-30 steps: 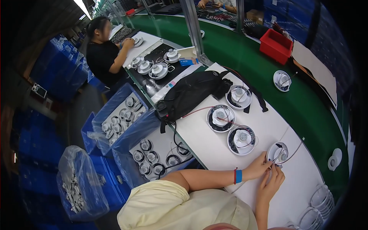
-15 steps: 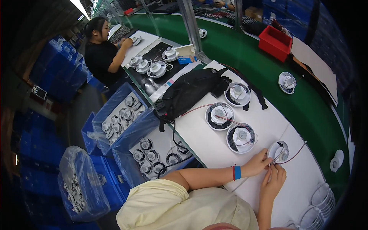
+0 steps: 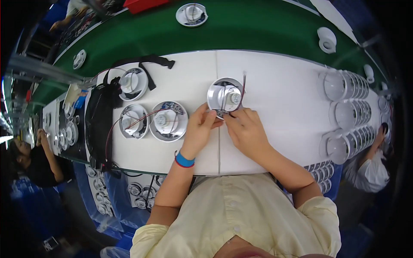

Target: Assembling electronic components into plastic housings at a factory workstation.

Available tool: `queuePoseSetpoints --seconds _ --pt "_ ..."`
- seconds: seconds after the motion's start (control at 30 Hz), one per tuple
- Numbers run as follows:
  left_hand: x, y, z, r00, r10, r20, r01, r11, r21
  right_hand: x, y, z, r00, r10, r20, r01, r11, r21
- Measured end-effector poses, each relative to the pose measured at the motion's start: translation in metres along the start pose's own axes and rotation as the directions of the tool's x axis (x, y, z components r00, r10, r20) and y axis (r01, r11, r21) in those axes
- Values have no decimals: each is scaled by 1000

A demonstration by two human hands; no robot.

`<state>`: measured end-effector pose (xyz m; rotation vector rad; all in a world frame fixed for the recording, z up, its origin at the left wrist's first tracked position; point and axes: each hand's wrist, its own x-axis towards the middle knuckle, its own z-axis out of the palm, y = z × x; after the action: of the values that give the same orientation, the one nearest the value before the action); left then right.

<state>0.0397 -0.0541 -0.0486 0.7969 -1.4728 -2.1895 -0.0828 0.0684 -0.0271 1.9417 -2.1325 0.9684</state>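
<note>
At the middle of the white table is a round white housing [image 3: 213,93], bowl-shaped, with a pale cylindrical unit [image 3: 232,98] inside and a red-and-black wire [image 3: 244,88] rising past its right rim. My left hand [image 3: 198,130] pinches the housing's near-left rim between thumb and fingers. Close against the same near edge, my right hand [image 3: 248,131] is closed, fingertips together by a small dark part; what exactly they grip is hidden. A similar housing [image 3: 168,121] with red wires lies left of my left hand, beside another one [image 3: 134,121].
A black bag [image 3: 101,122] lies at the table's left, with another wired housing [image 3: 133,84] near it. Rows of clear cups [image 3: 337,115] stand on the right. Beyond runs a green belt [image 3: 258,32] carrying a few white parts. Co-workers sit at both sides.
My view has swung to the right and levelled, so the table now lies straight across. Both hands stay at the housing's near edge, and the clear cups have come fully into view.
</note>
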Motion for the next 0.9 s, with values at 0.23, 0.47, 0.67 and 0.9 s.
queuePoseSetpoints --seconds 0.23,0.47,0.67,0.9 --pt "-22 57 27 996 82 -38 6 362 932 -18 -1 8 1000 -13 -27 9 992 -128" --pt "-13 59 88 743 662 97 -646 671 365 -27 -6 13 997 70 -35 -74 990 -121" --pt "-1 35 105 602 759 249 -721 382 578 -51 27 -73 995 103 3 -103 991 83" --pt "4 35 103 532 794 294 -654 164 739 -172 96 -247 681 667 -304 -699 467 -541"
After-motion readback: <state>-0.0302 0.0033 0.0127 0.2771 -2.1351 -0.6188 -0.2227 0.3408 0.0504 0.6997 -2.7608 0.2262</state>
